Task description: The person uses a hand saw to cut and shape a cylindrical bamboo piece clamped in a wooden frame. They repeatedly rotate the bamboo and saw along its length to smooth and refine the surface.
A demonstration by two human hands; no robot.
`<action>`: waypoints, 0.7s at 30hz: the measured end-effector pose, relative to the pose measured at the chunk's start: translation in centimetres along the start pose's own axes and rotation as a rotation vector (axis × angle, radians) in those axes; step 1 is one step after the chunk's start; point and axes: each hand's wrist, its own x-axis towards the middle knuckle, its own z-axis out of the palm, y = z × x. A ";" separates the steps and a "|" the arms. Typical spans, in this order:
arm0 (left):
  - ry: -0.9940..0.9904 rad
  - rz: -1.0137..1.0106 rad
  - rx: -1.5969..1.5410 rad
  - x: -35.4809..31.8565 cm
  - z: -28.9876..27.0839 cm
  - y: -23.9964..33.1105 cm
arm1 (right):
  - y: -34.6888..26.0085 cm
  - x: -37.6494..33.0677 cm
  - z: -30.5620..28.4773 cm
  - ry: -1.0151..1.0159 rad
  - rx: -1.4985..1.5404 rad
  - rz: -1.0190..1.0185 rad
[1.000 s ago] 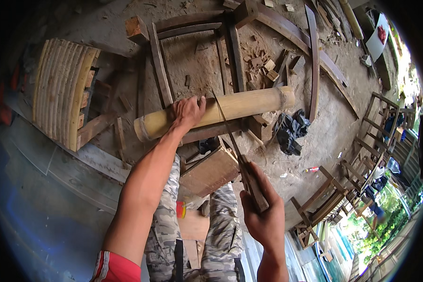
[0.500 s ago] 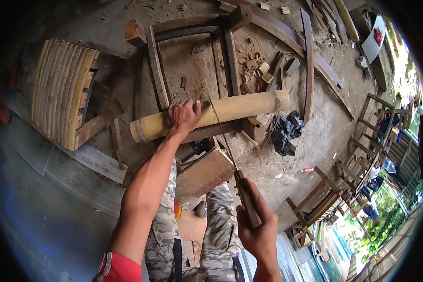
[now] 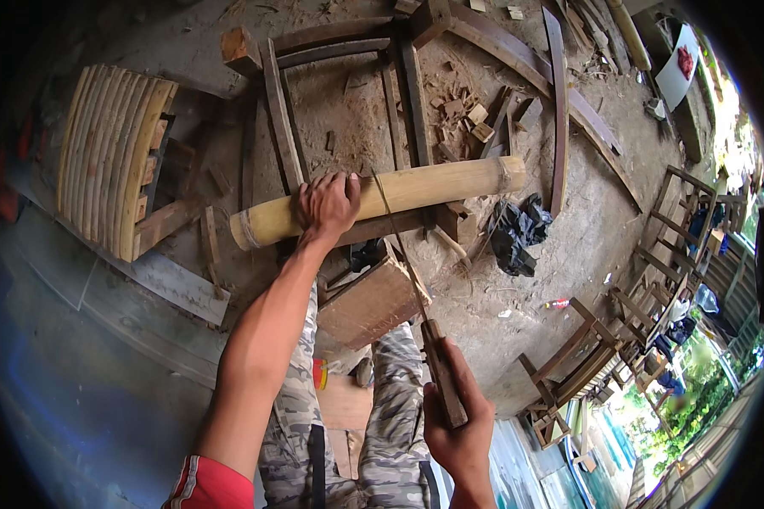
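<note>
Slatwork [image 3: 115, 161] stands left of the bamboo pole [image 3: 450, 181], which lies across a dark wooden frame [image 3: 412, 106] that seems to prop it, and my left hand [image 3: 326, 205] bends its fingers partway over the pole, apparently to keep it from rolling. My saw [image 3: 443, 373] lays its thin blade across the pole just right of those fingers, my right hand [image 3: 465, 426] closed round its handle below the pole, likely for control, and a black plastic bag [image 3: 518, 235] sits near the pole's right end.
</note>
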 end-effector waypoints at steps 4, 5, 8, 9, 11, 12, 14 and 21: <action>-0.039 -0.003 0.019 -0.5 -0.2 0.1 | 2.1 1.1 1.4 0.048 0.016 -0.016; 0.006 0.002 0.024 -0.3 -0.2 0.3 | 2.7 1.4 1.8 0.060 0.020 -0.030; -0.038 -0.066 0.019 0.4 -0.6 1.5 | 3.6 1.1 2.4 0.085 0.036 -0.057; -0.120 -0.098 0.040 0.7 -0.9 1.8 | 3.5 0.7 2.3 0.080 0.035 -0.049; -0.266 -0.165 0.068 2.3 -1.0 2.4 | 3.5 0.4 1.9 0.059 0.032 -0.044; -0.273 -0.136 0.042 2.7 -0.6 2.5 | 3.5 0.4 1.8 0.043 0.038 -0.036; -0.288 -0.073 -0.009 3.2 0.4 2.3 | 3.2 0.3 1.5 0.030 0.055 -0.022; -0.236 -0.019 -0.001 3.0 0.5 1.6 | 1.8 -1.1 -0.3 -0.010 0.075 0.070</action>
